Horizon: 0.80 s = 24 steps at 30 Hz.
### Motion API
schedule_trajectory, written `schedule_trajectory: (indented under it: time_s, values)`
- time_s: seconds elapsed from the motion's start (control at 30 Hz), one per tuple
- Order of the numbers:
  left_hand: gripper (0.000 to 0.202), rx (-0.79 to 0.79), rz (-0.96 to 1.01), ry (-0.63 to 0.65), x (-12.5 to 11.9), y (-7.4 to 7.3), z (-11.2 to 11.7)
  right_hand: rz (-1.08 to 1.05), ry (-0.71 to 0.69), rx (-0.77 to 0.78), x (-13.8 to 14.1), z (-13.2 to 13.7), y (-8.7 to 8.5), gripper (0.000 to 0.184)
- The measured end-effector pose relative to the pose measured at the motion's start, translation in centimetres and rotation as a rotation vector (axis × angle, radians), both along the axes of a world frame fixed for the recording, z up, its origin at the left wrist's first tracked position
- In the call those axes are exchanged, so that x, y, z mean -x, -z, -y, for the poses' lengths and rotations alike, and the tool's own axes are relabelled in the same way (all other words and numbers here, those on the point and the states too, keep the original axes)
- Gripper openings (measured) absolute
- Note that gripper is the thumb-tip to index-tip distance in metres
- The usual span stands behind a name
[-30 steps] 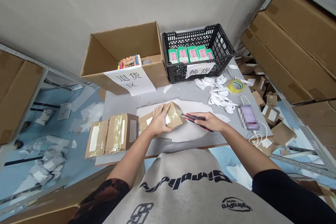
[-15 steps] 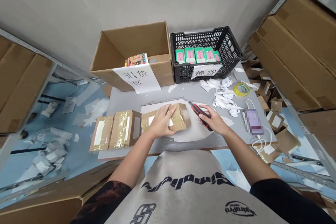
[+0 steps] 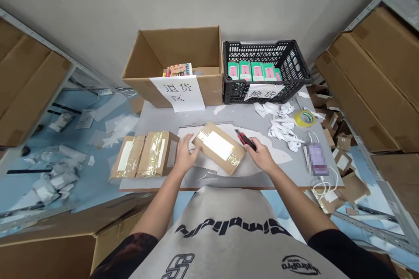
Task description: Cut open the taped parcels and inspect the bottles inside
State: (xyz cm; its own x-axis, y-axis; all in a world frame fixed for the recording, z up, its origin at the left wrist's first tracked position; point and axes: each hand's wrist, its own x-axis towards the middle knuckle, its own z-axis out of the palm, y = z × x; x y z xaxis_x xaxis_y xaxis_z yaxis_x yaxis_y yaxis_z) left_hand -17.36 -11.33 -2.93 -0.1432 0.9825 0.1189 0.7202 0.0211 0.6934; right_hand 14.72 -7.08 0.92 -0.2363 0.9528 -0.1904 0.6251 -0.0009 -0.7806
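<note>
A taped cardboard box [image 3: 209, 157] with a white label lies at a slant on the pale sheet in front of me. My left hand [image 3: 186, 153] is at its left end, fingers apart, the thumb close to the box's corner; I cannot tell if it touches. In my right hand [image 3: 261, 153] is a red and black utility knife [image 3: 245, 138], its tip pointing away and to the left, just above the box's right end. Left of my left hand stand two more taped boxes, a larger one [image 3: 170, 153] and a smaller one [image 3: 126, 157].
At the back stand an open carton [image 3: 209, 89] with a paper sign and a black crate [image 3: 235, 96] holding several green-and-pink boxes. Crumpled paper [image 3: 284, 133], a tape roll [image 3: 305, 118] and a phone [image 3: 317, 159] with a white cable lie on the right. Shelves with cartons flank the table.
The box has turned from lying nearly straight to a slant, its label now facing up. My left hand has come off its top and moved left. The knife stays in my right hand.
</note>
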Motion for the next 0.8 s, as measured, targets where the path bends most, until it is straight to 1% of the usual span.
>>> schedule_trajectory:
  time_s: [0.03, 0.07, 0.1, 0.17, 0.27, 0.33, 0.43, 0.57, 0.7, 0.8]
  values:
    - [0.056, 0.035, 0.068, -0.108, 0.4, 0.9, -0.2, 0.077, -0.095, -0.027, 0.9, 0.0, -0.8, 0.032]
    - [0.053, 0.073, 0.142, -0.163, 0.5, 1.8, -0.5, 0.147, -0.186, -0.044, 1.9, -0.1, -1.4, 0.03]
    - [0.05, 0.103, 0.207, -0.181, 0.4, 2.5, -0.9, 0.216, -0.264, -0.059, 3.0, -0.3, -1.9, 0.03]
    - [0.044, 0.115, 0.287, -0.17, -0.3, 3.5, -1.8, 0.352, -0.375, -0.08, 5.6, -1.0, -2.5, 0.033]
    - [0.038, 0.078, 0.333, -0.192, -1.4, 3.8, -2.4, 0.533, -0.494, -0.098, 9.2, -2.4, -2.6, 0.037]
    - [0.036, 0.053, 0.357, -0.223, -1.7, 3.8, -2.4, 0.613, -0.538, -0.113, 11.0, -3.3, -2.5, 0.037]
    - [0.032, 0.025, 0.403, -0.252, -1.7, 4.0, -2.3, 0.688, -0.567, -0.131, 12.6, -4.0, -2.4, 0.036]
    - [0.022, 0.012, 0.503, -0.315, -2.1, 4.6, -2.8, 0.782, -0.618, -0.147, 13.7, -4.2, -2.2, 0.036]
    - [0.01, 0.007, 0.581, -0.438, -3.3, 5.0, -3.6, 0.852, -0.669, -0.142, 14.4, -4.2, -2.3, 0.038]
    - [0.007, -0.037, 0.601, -0.507, -4.2, 5.2, -3.9, 0.881, -0.701, -0.12, 14.7, -4.4, -2.6, 0.039]
